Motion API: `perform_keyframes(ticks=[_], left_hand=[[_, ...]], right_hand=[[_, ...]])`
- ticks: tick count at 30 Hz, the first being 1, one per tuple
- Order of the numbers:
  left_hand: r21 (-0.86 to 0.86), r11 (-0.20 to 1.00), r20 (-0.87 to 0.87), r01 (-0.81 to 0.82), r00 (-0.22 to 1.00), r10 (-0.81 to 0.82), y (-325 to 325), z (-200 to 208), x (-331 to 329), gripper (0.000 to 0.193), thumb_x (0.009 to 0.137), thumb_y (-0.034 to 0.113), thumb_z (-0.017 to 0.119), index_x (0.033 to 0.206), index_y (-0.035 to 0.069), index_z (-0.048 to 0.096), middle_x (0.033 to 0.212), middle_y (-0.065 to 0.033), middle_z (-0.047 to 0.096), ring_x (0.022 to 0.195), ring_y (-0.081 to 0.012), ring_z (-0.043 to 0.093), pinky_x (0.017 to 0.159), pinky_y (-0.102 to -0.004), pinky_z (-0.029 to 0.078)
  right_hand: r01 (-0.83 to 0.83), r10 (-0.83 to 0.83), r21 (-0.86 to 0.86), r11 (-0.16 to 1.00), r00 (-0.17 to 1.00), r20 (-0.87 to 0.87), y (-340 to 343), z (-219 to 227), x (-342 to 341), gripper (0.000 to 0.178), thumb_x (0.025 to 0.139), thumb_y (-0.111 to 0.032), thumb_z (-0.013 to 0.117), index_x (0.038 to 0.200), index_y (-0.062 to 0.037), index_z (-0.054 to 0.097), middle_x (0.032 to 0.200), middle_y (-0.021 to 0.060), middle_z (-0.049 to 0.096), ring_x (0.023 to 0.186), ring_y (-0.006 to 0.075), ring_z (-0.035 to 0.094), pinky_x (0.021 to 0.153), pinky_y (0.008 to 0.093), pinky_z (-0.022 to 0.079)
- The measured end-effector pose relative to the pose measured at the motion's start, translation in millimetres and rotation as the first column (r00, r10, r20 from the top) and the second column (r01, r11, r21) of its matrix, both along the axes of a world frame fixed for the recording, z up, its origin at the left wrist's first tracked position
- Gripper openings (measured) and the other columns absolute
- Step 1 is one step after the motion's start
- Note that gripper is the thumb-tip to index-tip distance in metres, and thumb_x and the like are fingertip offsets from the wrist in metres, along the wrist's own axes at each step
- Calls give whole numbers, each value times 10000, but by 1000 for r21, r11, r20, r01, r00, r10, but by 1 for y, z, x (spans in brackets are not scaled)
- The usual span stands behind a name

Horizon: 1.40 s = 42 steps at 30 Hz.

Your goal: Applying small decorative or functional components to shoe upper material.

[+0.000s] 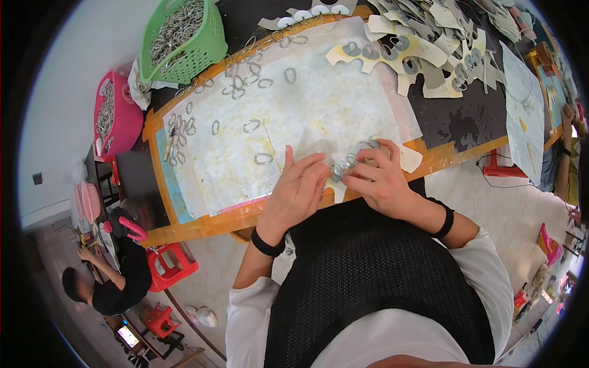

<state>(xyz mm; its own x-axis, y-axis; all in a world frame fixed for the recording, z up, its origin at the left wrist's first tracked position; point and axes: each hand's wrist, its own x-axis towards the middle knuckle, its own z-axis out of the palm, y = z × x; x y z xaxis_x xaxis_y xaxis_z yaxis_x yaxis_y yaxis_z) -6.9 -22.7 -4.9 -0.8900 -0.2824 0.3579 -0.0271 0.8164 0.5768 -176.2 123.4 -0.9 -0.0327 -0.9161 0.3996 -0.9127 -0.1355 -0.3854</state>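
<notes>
At the table's near edge, my right hand (pixel 385 187) grips a cream-coloured cut piece (pixel 410 159) fitted with oval metal rings (pixel 336 172). Its bent fingers partly cover the piece, while one end sticks out to the right. Close by on the left, my left hand (pixel 299 187) has its thumb side pinched together at the piece's left end, with an outer finger raised. Whatever lies between those fingertips is hidden. Loose oval rings (pixel 264 159) lie on the white sheet (pixel 343 92) just beyond my left hand.
More rings (pixel 245 67) are scattered at the sheet's far left. A green basket (pixel 211 37) and a pink basket (pixel 132 132) hold heaps of rings. Cut pieces (pixel 432 55) are piled far right. Red stools (pixel 178 267) and another person (pixel 123 276) are at lower left.
</notes>
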Motion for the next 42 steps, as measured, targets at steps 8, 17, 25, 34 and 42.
perform_keyframes(ticks=[8,17,25,34,42], left_hand=[[-102,994,140,42,990,-28,12,23,-5,401,797,-37,607,1170,56,494,1164,-49,641,1170,-278,557,1108,-679,105],[-27,999,72,41,997,-39,8,3,1,388,770,-28,706,1090,70,509,1028,-58,678,1081,-257,627,1155,-577,79],[29,998,3,-55,999,54,17,-2,7,410,798,-44,680,1148,36,482,979,-66,683,1062,-259,632,1155,-569,74],[-226,974,127,-18,991,48,21,14,0,271,766,40,656,1036,60,676,958,-37,632,1153,-215,560,1111,-643,109],[-243,970,135,10,991,23,25,8,5,282,742,90,673,1020,102,720,961,-10,641,1152,-243,560,1094,-680,26]], right_hand=[[20,-19,-21,1000,1000,6,0,-3,0,150,722,-81,650,850,-157,640,835,-28,535,974,206,524,969,549,313],[15,-15,5,1000,1000,27,1,1,-2,173,730,-78,646,885,-154,654,847,-37,551,972,204,526,978,544,316],[31,-31,-18,999,999,7,0,0,1,221,738,-76,640,942,-155,671,852,-42,566,956,194,529,986,524,317],[-48,48,13,999,998,-32,-4,5,-11,185,745,-88,643,918,-150,654,769,-46,516,847,189,492,906,505,338],[-176,188,111,978,977,-103,5,13,-18,172,748,-229,695,877,-156,609,927,-42,554,904,184,512,956,551,329]])
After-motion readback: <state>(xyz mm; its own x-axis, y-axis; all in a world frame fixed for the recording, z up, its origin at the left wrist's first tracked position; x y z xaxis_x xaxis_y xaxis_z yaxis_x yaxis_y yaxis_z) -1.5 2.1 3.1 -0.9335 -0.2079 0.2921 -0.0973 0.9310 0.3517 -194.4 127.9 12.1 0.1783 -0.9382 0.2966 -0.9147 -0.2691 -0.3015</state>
